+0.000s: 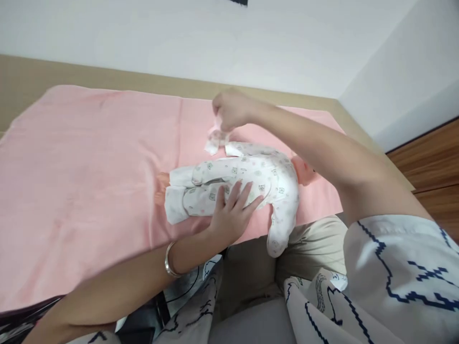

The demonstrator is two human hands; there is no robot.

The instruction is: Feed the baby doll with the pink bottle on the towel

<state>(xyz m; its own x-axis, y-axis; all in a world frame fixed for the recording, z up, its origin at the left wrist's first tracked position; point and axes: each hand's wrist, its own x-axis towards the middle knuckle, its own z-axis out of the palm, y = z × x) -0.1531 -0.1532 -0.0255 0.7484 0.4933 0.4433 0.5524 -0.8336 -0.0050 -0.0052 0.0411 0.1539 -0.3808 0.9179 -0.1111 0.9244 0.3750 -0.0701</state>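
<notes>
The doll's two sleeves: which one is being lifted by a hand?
The far sleeve, pinched by the right hand; the near sleeve hangs free over the edge.

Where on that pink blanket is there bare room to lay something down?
The pink blanket lies bare from its left edge up to the doll's feet. It is crowded around the doll: the left hand presses on its body, and the right hand pinches its sleeve.

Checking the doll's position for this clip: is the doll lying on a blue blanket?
No: the doll in its white printed sleepsuit lies on a pink blanket, with the left hand flat on its body.
</notes>
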